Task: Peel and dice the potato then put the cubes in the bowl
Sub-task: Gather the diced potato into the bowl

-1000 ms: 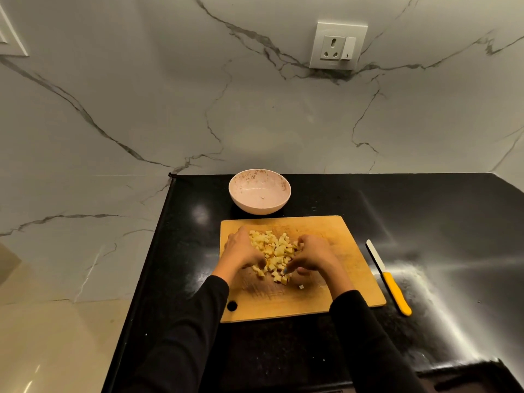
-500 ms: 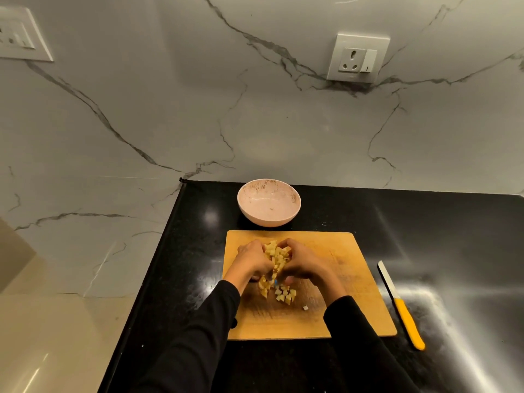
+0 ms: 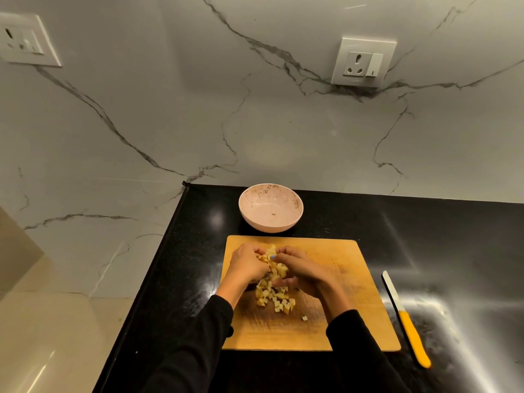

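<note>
Pale yellow potato cubes (image 3: 276, 300) lie in a heap on the wooden cutting board (image 3: 351, 293). My left hand (image 3: 246, 263) and my right hand (image 3: 297, 268) are cupped together around a bunch of the cubes, fingertips meeting at the far side, just above the board. More cubes spill out below the hands, and one cube (image 3: 304, 318) lies apart. A pink bowl (image 3: 270, 207) stands just behind the board; it holds only a small speck.
A knife (image 3: 404, 316) with a white blade and orange handle lies on the black counter (image 3: 439, 251) right of the board. A marble wall with two sockets rises behind. The counter's left edge drops off beside the board.
My hands have drawn together from either side of the pile and scooped cubes up between them, moving toward the board's far edge. The camera has tilted up.
</note>
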